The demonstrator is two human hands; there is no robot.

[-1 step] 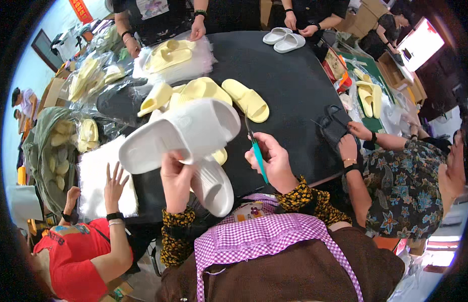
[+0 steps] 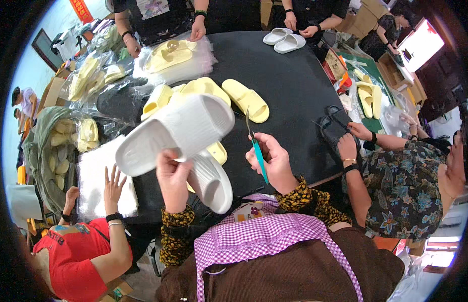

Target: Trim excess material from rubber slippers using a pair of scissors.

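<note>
In my left hand [image 2: 173, 176] is a pair of white slide slippers, gripped at the edge where they meet. One white slipper [image 2: 153, 143] is tilted across the table with its sole edge to the left; the other white slipper [image 2: 214, 186] hangs below it toward me. My right hand [image 2: 269, 158] is closed around teal tweezers [image 2: 258, 156] with thin, curved dark tips pointing away from me. These tips stand just right of the upper slipper, apart from it. Behind the white pair lie several yellow slippers [image 2: 206, 86], partly hidden. A single yellow slipper [image 2: 246, 100] lies beyond the tips.
The black table [image 2: 289, 100] spreads ahead. Two people opposite handle bagged yellow slippers [image 2: 168, 55] and a white pair [image 2: 284, 39]. On my left, someone's hand rests on clear plastic bags [image 2: 100, 171]; on my right, a person handles black slippers [image 2: 332, 128]. A green sack [image 2: 48, 161] stands left.
The white slippers and my left hand have shifted slightly left. My right hand with the tweezers has barely moved.
</note>
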